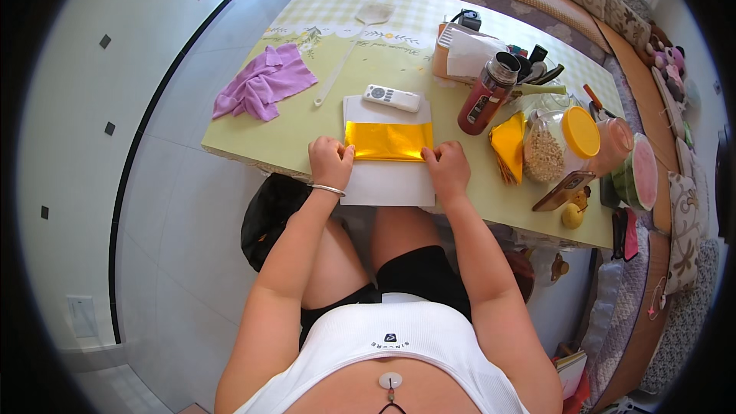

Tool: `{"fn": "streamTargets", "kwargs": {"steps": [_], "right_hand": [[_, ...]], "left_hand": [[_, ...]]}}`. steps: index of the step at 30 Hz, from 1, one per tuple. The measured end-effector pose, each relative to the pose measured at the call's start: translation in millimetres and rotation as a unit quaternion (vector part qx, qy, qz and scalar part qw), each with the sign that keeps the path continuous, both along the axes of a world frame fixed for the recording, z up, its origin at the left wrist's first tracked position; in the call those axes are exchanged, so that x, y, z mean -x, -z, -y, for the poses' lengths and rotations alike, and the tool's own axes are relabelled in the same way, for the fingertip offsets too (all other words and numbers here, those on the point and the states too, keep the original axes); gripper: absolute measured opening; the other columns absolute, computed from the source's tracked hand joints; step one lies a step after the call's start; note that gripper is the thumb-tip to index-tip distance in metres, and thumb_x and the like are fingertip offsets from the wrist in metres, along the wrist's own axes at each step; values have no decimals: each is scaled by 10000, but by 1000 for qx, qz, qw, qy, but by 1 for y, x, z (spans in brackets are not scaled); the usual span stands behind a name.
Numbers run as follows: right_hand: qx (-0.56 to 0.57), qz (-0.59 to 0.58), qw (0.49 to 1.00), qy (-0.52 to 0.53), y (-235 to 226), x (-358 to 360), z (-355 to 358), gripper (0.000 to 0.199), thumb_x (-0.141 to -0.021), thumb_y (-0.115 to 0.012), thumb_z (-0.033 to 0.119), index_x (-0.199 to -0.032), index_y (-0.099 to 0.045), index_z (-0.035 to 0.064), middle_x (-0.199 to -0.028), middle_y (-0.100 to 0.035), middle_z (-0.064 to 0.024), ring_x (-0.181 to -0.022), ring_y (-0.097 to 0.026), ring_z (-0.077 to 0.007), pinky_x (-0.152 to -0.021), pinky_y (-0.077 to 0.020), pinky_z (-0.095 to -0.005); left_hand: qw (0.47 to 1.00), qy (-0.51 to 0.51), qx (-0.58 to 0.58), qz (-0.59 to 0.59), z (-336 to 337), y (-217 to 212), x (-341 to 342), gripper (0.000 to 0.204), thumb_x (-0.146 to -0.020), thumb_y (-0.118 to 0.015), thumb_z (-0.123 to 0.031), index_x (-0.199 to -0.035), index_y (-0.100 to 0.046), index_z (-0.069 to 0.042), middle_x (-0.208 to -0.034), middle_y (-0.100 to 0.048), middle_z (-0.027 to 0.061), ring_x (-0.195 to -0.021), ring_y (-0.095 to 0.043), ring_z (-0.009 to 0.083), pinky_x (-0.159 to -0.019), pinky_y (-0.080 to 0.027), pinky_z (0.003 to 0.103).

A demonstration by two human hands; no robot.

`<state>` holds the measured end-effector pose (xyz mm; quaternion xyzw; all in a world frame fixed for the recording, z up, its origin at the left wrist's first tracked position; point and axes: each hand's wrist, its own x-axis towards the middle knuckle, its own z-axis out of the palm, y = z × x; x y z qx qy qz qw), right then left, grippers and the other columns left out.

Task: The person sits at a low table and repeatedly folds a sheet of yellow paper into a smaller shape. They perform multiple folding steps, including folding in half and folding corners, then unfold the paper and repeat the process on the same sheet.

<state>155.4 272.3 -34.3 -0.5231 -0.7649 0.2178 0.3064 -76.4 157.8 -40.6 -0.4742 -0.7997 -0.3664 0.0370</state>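
Note:
A shiny gold foil paper (389, 140), a wide strip that looks folded, lies across a white sheet or board (387, 185) at the table's near edge. My left hand (331, 164) has its fingers curled, with the thumb and finger pinching the paper's lower left corner. At the lower right corner my right hand (448, 169) grips it the same way, thumb uppermost. Just beyond the foil, a white remote control (391, 97) rests on the far part of the white sheet. More gold foil paper (507, 148), folded and stacked, is to the right of my right hand.
Left on the table (253, 138) are a purple cloth (266, 82) and a long-handled pale swatter (338, 69). Right stand a dark red flask (488, 94), a yellow-lidded jar (546, 153), a phone (563, 190), a yellow fruit (572, 215) and a cut watermelon (638, 173).

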Motion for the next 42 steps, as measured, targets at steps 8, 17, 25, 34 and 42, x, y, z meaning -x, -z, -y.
{"fn": "streamTargets", "kwargs": {"steps": [8, 17, 25, 34, 42], "right_hand": [[-2, 77, 997, 18, -1, 7, 0, 329, -875, -741, 386, -841, -710, 60, -1048, -647, -96, -903, -674, -323, -754, -552, -461], [-9, 96, 995, 12, 0, 7, -2, 340, -881, -733, 387, -879, -718, 47, -1047, -645, -114, -903, -679, -326, -750, -559, -448], [-3, 110, 994, 13, -4, 8, -1, 330, -892, -726, 375, -900, -721, 45, -1059, -641, -127, -925, -679, -330, -762, -563, -454], [4, 124, 992, 22, -15, 15, 2, 404, -877, -740, 338, -1133, -644, 40, -1112, -621, -115, -1003, -662, -314, -813, -568, -441], [-208, 201, 929, -231, 7, 26, 18, 670, -946, -623, 392, -1467, -460, 4, -1520, -472, -187, -1461, -380, -328, -1206, -261, -492]], "left_hand": [[999, -9, -4, -44, -4, 5, 0, 270, -784, -797, -164, -660, -588, -47, -826, -584, 145, -884, -548, 356, -857, -441, 473], [999, -14, -7, -48, -6, 7, -3, 243, -784, -781, -129, -687, -575, -42, -857, -571, 160, -904, -541, 377, -870, -435, 486], [998, -18, 54, -36, -5, -3, -7, 209, -778, -776, -111, -868, -617, -9, -973, -592, 181, -1018, -533, 393, -942, -437, 480], [908, 319, 107, -251, -20, -10, 3, 408, -917, -581, -102, -1320, -642, -87, -1424, -573, 188, -1345, -539, 312, -1108, -450, 392], [892, 333, 224, -206, -3, -21, -14, 851, -929, -544, -615, -1548, -374, -57, -1624, -237, 276, -1523, -204, 418, -1233, -169, 517]]}}
